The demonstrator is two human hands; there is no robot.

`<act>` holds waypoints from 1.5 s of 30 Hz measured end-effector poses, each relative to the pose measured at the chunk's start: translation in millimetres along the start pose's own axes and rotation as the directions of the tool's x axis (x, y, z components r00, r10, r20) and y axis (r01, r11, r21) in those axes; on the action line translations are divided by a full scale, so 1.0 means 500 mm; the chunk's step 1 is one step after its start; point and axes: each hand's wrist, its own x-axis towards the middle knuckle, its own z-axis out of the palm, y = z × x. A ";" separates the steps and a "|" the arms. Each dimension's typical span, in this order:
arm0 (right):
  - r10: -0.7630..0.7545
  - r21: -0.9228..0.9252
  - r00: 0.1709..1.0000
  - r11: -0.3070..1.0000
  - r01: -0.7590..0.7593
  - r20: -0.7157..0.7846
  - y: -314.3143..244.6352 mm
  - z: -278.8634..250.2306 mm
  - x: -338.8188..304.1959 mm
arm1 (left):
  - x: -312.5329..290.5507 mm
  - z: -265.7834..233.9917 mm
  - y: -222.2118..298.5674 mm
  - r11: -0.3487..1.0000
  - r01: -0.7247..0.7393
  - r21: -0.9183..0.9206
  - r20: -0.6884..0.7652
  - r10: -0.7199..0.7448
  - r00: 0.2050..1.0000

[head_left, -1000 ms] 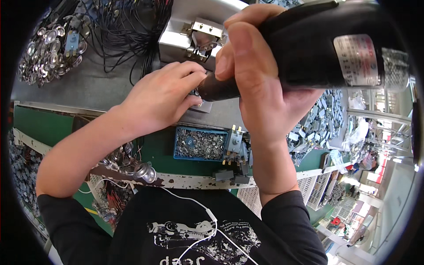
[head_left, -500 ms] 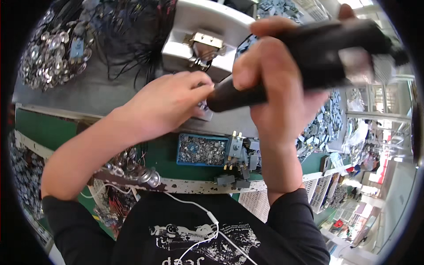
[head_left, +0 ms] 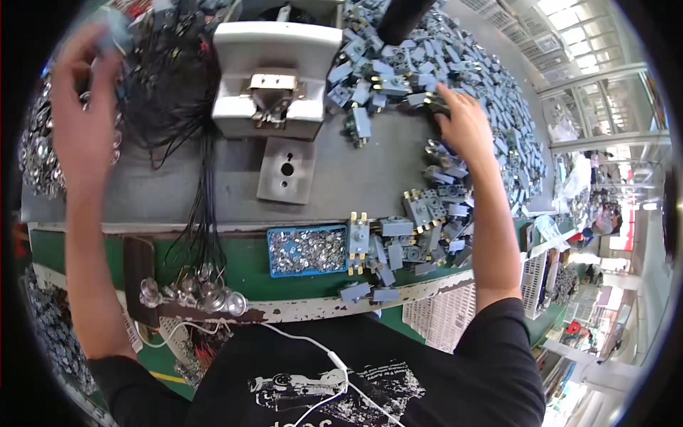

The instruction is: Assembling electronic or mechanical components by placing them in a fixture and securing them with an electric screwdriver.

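At the far left, my left hand (head_left: 84, 114) is raised over a pile of shiny clear, round-ended parts (head_left: 43, 153). A blurred blue-grey plug part (head_left: 114, 32) is between its fingertips. My right hand (head_left: 466, 128) reaches to the near edge of a big heap of grey plug parts (head_left: 501, 135), some with brass pins. Its thumb and fingers close round one dark-looking grey plug part (head_left: 436, 107). Between the hands lies a pale metal fixture block (head_left: 274, 181) with holes, nothing on it. A black cylindrical power screwdriver (head_left: 404, 21) hangs at the top edge, apart from both hands.
A white machine housing (head_left: 277, 43) with a brass-coloured mechanism stands behind the block. Black cables (head_left: 206, 185) run over the bench edge to clear round ends (head_left: 206, 292). A blue tray (head_left: 307, 273) of small metal pieces and loose plug parts (head_left: 398, 228) sit along the near ledge.
My right hand has let go of the power screwdriver and moved to the grey heap. My left hand has left the fixture block, going far left with a plug part.
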 end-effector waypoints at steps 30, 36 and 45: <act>-0.161 0.784 0.986 0.604 0.141 -0.053 -0.425 -0.060 -0.077 | -0.088 -0.171 0.108 0.981 0.138 -0.135 0.858 0.046 0.511; -0.360 0.483 0.912 0.774 0.410 -0.199 -0.401 -0.060 -0.071 | -0.104 -0.080 0.152 0.955 -0.120 -0.271 0.697 0.281 0.659; -0.791 0.385 0.609 0.545 0.745 -0.059 -0.419 -0.062 -0.067 | -0.131 -0.061 0.195 0.958 -0.115 -0.264 0.900 0.287 0.329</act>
